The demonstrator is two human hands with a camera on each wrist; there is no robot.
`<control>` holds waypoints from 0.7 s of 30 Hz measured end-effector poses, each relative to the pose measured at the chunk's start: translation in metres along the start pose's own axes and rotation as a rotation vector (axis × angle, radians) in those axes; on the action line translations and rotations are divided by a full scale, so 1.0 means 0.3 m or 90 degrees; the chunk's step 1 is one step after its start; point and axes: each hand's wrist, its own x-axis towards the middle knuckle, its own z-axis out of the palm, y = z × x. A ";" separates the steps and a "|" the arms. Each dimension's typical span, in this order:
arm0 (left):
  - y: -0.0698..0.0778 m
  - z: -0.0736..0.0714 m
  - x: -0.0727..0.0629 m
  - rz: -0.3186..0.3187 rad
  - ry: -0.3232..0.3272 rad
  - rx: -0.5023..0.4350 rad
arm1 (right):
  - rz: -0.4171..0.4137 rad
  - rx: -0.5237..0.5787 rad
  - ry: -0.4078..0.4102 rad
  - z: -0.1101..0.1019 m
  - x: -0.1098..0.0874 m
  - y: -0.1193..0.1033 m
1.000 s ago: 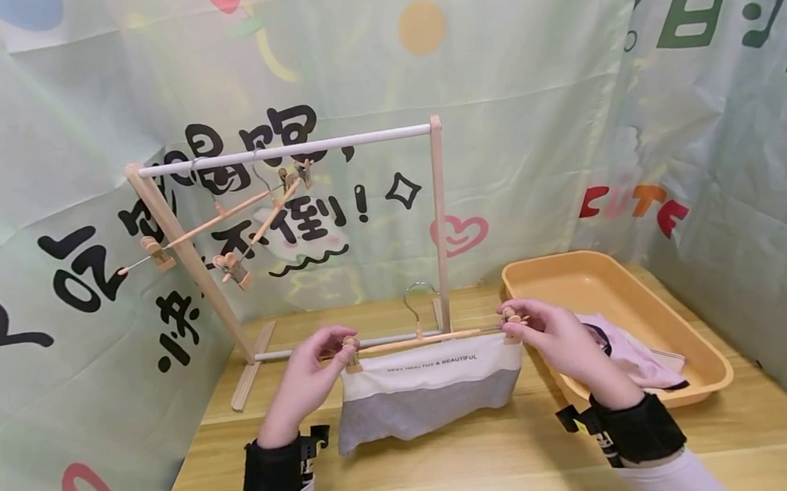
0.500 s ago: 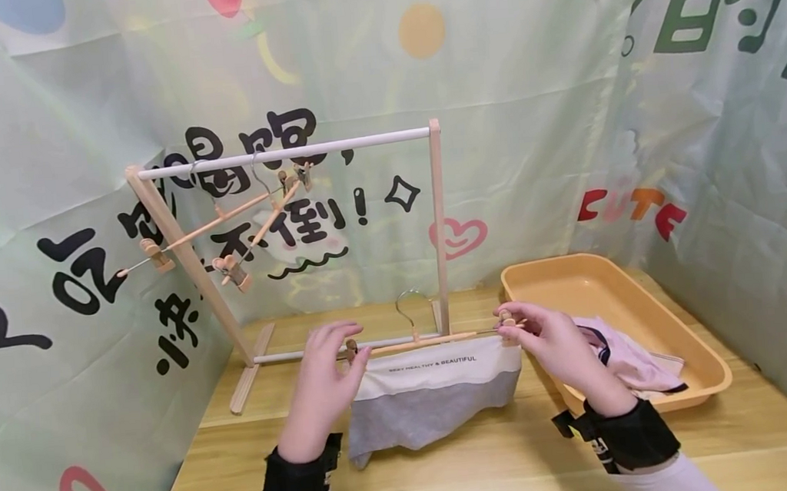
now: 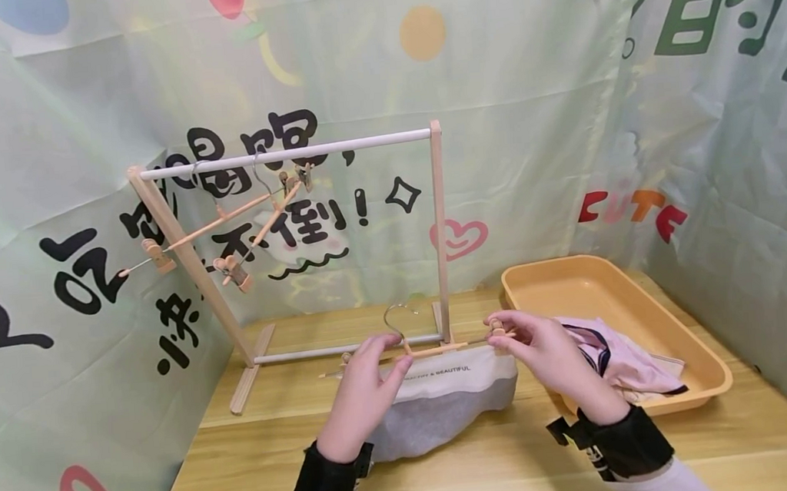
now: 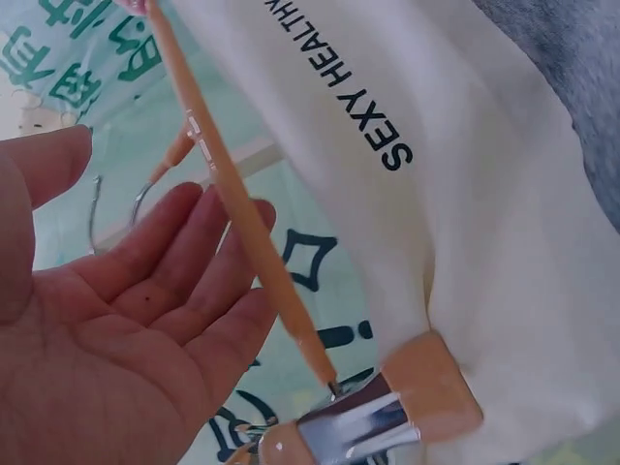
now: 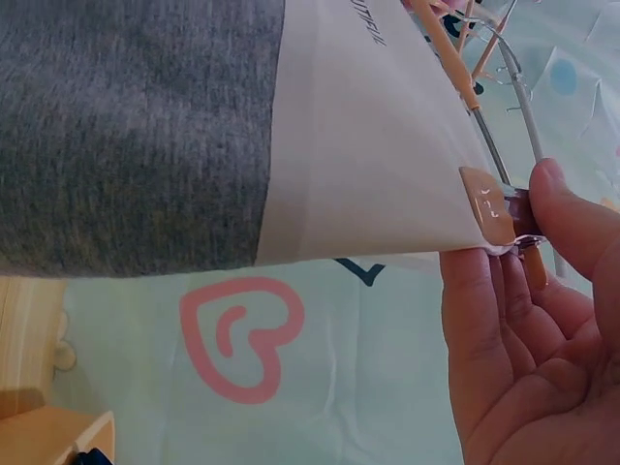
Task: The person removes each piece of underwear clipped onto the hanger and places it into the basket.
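Note:
A grey garment (image 3: 451, 403) with a white printed band hangs from a clip hanger (image 3: 436, 350) just above the table, in front of the rack. My right hand (image 3: 548, 357) pinches the right clip (image 5: 494, 208), which bites the garment's corner. Near the hanger's middle, by the base of its metal hook (image 3: 388, 319), is my left hand (image 3: 370, 394). The left wrist view shows its fingers loosely extended behind the bar, the thumb apart. The left clip (image 4: 431, 387) sits on the band's other end. In the head view my left hand covers part of the garment.
Two more clip hangers (image 3: 201, 230) hang at the left of the wooden rack's top rail (image 3: 357, 140). An orange tray (image 3: 555, 267) on the right holds a pink garment (image 3: 635, 361) with dark trim. Printed cloth walls (image 3: 518, 151) enclose the wooden table (image 3: 245, 473).
My left hand has let go of the left clip and moved right along the hanger toward the hook. My right hand keeps its pinch, shifting slightly left with the hanger.

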 end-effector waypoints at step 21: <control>-0.054 0.034 0.017 -0.030 -0.089 -0.047 | -0.014 0.005 -0.039 0.029 -0.003 0.002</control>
